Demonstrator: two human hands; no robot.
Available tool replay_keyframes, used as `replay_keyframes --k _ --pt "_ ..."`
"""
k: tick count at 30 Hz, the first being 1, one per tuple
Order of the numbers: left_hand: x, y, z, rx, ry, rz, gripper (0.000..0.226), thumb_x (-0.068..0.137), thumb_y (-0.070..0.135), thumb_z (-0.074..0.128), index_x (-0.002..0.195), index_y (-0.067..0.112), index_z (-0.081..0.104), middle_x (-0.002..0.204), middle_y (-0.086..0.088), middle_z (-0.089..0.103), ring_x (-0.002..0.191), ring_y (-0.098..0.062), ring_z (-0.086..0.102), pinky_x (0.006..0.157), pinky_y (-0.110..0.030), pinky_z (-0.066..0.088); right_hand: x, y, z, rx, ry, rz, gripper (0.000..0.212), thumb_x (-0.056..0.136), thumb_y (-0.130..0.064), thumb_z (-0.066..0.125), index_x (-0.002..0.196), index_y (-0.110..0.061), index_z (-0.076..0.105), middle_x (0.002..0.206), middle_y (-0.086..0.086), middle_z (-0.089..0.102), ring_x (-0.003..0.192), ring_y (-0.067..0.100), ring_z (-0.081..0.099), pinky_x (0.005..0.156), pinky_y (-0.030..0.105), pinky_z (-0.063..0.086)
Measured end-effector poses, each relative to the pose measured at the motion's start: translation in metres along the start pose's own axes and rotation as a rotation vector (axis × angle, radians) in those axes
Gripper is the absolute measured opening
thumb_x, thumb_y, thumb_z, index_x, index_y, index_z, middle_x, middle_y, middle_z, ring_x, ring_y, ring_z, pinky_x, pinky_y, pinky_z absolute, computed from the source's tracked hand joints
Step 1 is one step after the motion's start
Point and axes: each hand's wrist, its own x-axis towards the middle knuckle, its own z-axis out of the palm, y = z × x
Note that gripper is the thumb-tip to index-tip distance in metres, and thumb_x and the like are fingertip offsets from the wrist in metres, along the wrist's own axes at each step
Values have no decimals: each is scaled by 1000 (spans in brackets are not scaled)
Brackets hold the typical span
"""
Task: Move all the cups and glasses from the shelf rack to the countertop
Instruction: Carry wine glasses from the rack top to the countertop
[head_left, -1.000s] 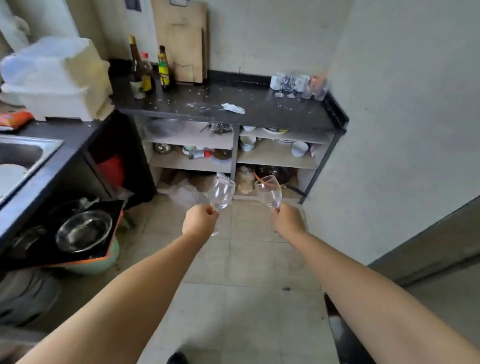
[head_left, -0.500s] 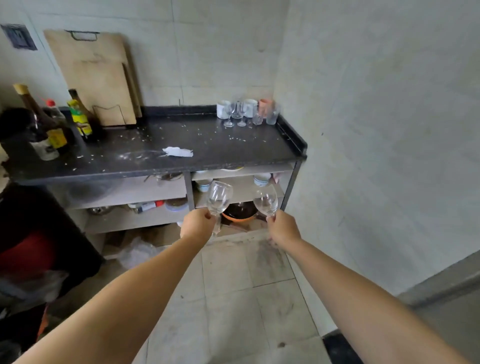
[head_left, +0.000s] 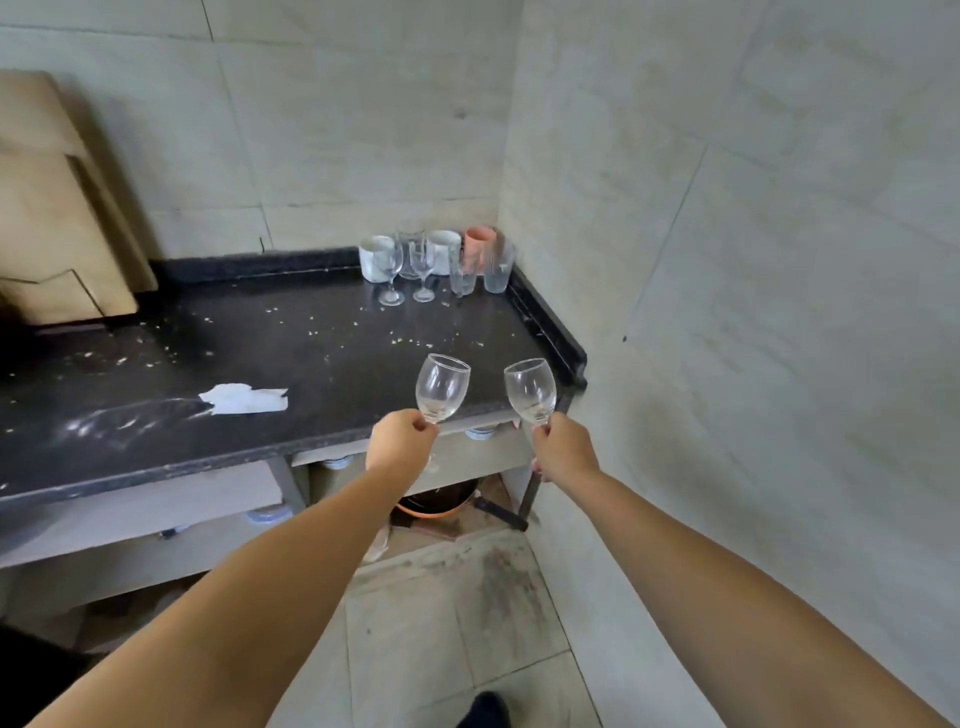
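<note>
My left hand (head_left: 399, 444) grips the stem of a clear wine glass (head_left: 441, 388), tilted slightly right. A second clear wine glass (head_left: 531, 389) is held by its stem in my right hand (head_left: 563, 451), tilted slightly left. Both glasses hover over the front right edge of the black countertop (head_left: 311, 353). At the counter's back right corner stand two wine glasses (head_left: 408, 273), white mugs (head_left: 376, 257), a pink cup (head_left: 479, 248) and clear tumblers (head_left: 497, 270).
Shelves (head_left: 156, 504) run under the counter, with bowls and a dark pan (head_left: 441, 501) partly visible. A white scrap of paper (head_left: 244, 399) lies on the counter. Wooden cutting boards (head_left: 52, 218) lean at the back left. A tiled wall (head_left: 753, 312) closes the right side.
I have stepped closer to the counter. Both hands have lifted the wine glasses from shelf height up to the counter's front edge.
</note>
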Motion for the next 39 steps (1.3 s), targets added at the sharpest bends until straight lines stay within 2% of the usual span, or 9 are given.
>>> replay_keyframes --k 6,8,11,17,20,24,28,33,39 --pt "104 42 30 -111 19 -44 22 87 18 61 79 -2 67 71 -13 63 69 -24 54 67 -31 42 119 -17 -15 -17 -60 11 23 98 -24 41 104 -7 56 99 15 66 85 30 69 78 44 59" --pt "129 48 37 -144 21 -71 24 87 20 61 82 -2 68 75 -16 66 71 -24 55 70 -34 46 148 -22 -12 41 -85 59 20 99 -21 40 103 -8 54 94 12 63 72 24 67 66 36 57" --pt "178 53 48 -193 5 -123 23 88 21 62 74 3 65 61 -5 58 65 -20 51 64 -33 42 200 -31 -5 83 -107 106 16 99 -19 41 98 -9 53 90 9 58 62 18 59 54 29 49" --pt "293 57 69 -273 -53 -150 17 87 19 63 83 4 69 71 -4 61 70 -16 53 68 -29 40 310 -52 15 189 -59 106 18 95 -23 50 95 -9 61 90 9 60 88 27 60 86 47 55" --pt "348 60 82 -288 -101 -175 17 86 19 64 84 3 71 68 -4 60 70 -17 53 69 -31 41 359 -57 26 265 -54 154 16 95 -22 52 94 -9 62 90 12 63 88 29 64 85 50 56" --pt "395 69 97 -339 -171 -182 7 84 16 67 79 12 68 60 5 57 62 -11 50 70 -30 42 400 -60 33 394 -50 190 11 96 -18 53 97 -11 61 93 10 65 78 19 66 85 42 58" --pt "433 72 121 -364 -211 -204 6 84 11 67 90 10 70 69 4 62 69 -12 55 73 -27 43 447 -53 49 422 -50 230 12 94 -18 57 98 -11 66 102 16 69 93 28 68 89 48 56" --pt "460 69 145 -400 -203 -276 6 84 8 66 87 13 67 72 4 60 78 -14 55 72 -26 43 483 -50 62 478 -68 244 12 93 -11 57 101 -9 65 99 14 67 93 27 68 91 42 56" --pt "470 68 161 -457 -207 -300 21 85 13 67 106 13 70 106 -5 68 100 -16 60 84 -25 41 504 -46 74 516 -99 248 24 89 -3 58 112 -3 64 103 16 67 93 24 66 93 42 55"
